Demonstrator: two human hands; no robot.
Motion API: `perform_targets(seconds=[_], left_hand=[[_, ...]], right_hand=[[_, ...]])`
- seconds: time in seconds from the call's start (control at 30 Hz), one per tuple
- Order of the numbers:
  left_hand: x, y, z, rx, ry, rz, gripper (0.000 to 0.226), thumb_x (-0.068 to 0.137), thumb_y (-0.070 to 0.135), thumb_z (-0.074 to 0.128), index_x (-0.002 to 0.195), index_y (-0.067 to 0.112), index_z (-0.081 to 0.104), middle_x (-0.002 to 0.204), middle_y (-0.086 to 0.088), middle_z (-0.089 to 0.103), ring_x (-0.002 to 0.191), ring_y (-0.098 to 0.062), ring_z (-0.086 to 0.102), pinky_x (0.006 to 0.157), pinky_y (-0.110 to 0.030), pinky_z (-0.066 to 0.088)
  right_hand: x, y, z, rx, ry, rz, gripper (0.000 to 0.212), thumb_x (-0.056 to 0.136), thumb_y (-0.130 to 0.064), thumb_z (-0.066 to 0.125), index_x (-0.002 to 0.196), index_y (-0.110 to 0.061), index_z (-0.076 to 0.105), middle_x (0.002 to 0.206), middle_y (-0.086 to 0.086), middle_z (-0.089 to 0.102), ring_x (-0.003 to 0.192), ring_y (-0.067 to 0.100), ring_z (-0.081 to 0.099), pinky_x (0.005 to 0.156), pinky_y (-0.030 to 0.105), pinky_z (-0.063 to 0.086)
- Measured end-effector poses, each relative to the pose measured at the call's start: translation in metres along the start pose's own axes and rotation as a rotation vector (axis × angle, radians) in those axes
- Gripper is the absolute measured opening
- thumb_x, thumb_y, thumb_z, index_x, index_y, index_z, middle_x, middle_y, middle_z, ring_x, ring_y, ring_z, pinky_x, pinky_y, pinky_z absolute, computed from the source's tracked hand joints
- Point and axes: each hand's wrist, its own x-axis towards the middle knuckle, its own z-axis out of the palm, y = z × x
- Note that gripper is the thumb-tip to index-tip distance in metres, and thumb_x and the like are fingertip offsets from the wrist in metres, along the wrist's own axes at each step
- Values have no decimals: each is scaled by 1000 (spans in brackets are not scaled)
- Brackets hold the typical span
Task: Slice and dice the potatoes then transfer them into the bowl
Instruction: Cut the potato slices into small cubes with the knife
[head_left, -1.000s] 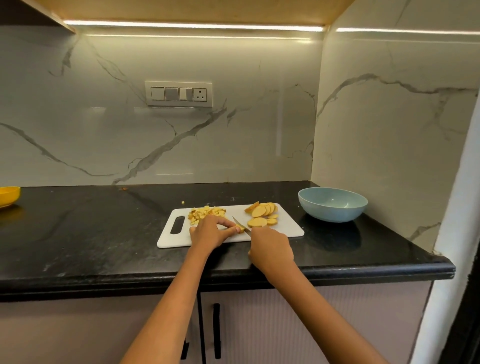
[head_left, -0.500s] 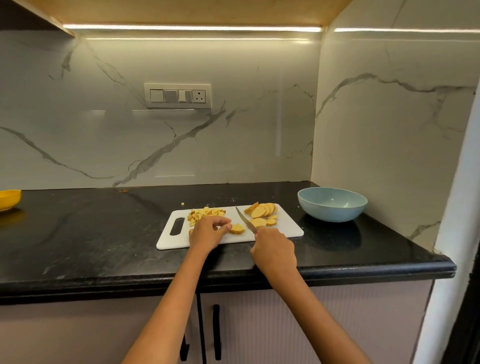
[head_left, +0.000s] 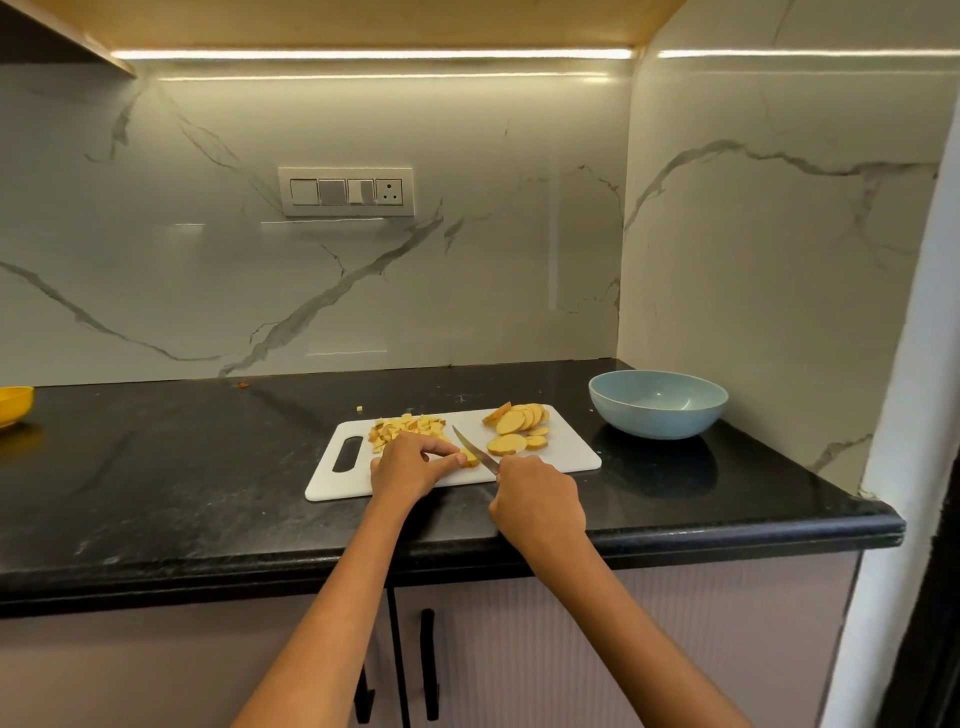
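standing at the black table (head_left: 156, 493), i have the white cutting board (head_left: 571, 457) in front of me near the front edge, its handle slot on the left. the blue bowl (head_left: 657, 404) sits on the table just to the right of the board, near the corner of the wall, with nothing in it that i can see. my right hand (head_left: 537, 501) is curled round the handle of the knife (head_left: 474, 449), whose blade slants up and to the left over the middle of the board. my left hand (head_left: 410, 465) rests on the board with its fingers (head_left: 447, 460) bent onto a potato piece (head_left: 470, 458) that lies right against the blade. round potato slices (head_left: 519, 423) lie overlapped on the board's far right part. a heap of diced potato (head_left: 408, 426) lies on its far left part, just beyond my left hand.
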Motion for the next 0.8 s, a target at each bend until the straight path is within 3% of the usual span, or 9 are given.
perform_targets(seconds=[0.27,0.4,0.53,0.67,0.8], left_hand=[[-1,1,-2,-3,-34,41,17,80,35,69,92,25,74,100,9,68,73,-2,45,75,-28,35],[-1,0,-1,-16,-11,46,16,80,35,70,92,24,74,103,7,69,83,-6,46,86,-36,40],[0,-1,-1,-7,-13,47,17,81,35,69,94,24,73,103,8,67,84,-6,46,87,-36,39],[0,-4,1,0,-21,45,16,83,34,66,94,24,73,100,11,66,90,-6,49,93,-38,40],[5,-7,3,-58,48,36,16,88,23,61,100,19,72,110,2,68,107,-16,57,99,-42,41]], right_hand=[[13,-12,-5,-71,-25,-43,23,95,-18,49,115,-9,55,112,9,60,99,24,59,78,29,42],[1,-11,-1,-177,1,-98,25,97,-13,45,120,-9,53,116,9,59,101,22,59,82,29,44],[-7,-9,0,-219,29,-123,25,97,-11,46,121,-8,53,115,10,60,100,23,61,83,29,47],[-3,-9,0,-146,26,-83,23,96,-12,48,117,-9,54,112,9,60,97,22,61,81,29,46],[-3,-1,2,6,33,14,23,94,-19,50,116,-11,53,108,7,60,94,19,61,81,28,47]])
